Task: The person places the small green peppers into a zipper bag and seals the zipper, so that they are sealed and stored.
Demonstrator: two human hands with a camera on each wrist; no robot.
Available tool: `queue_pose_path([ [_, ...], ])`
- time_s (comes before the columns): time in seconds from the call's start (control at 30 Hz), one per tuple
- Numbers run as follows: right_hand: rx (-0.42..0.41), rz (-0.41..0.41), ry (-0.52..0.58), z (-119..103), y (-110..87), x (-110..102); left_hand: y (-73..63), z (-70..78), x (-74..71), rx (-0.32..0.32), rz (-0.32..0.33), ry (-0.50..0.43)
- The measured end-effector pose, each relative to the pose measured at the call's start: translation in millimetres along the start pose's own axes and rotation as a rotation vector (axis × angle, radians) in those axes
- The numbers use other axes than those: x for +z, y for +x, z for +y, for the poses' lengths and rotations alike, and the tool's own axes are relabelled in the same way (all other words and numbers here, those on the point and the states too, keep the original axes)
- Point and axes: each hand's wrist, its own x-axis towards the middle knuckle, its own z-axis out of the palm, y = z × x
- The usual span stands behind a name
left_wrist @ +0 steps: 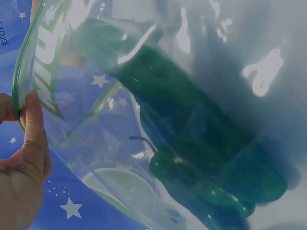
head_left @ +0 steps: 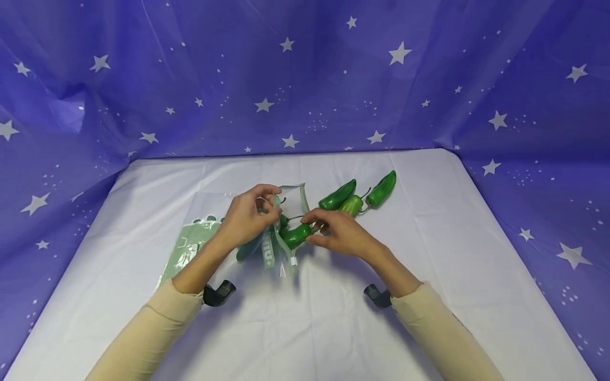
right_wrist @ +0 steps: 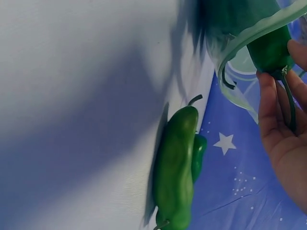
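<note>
My left hand pinches the rim of a clear zip bag with a green edge and white lettering, keeping its mouth apart. Several green peppers lie inside, seen through the plastic in the left wrist view. My right hand holds a green pepper by its stem end, fingertips around the top. The pepper's body is partly inside the bag mouth, as the right wrist view shows, with its stem along my fingers. A white slider sits at the bag's near corner.
Beyond my right hand, three more green peppers lie on the white cloth: one dark, one lighter, one farther right. Another green-printed bag lies flat at left. A purple starry curtain surrounds the table.
</note>
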Motion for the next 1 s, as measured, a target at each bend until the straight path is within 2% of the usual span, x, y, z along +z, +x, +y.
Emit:
queue_pose_path([
  [0.27, -0.051, 0.0, 0.067, -7, 2.8, -4, 0.5, 6.7, -7.0, 0.008, 0.016, -0.008],
  [0.63, -0.062, 0.011, 0.04, -11, 6.5, -5, 2.4, 16.5, -15.9, 0.007, 0.058, -0.083],
  [0.8, -0.051, 0.015, 0.037, -10, 6.3, -4, 2.2, 16.5, -15.8, -0.014, 0.054, -0.109],
  [1.0, -0.008, 0.011, 0.03, -6, 4.0, -1, 1.2, 11.5, -12.3, -0.02, 0.051, -0.084],
])
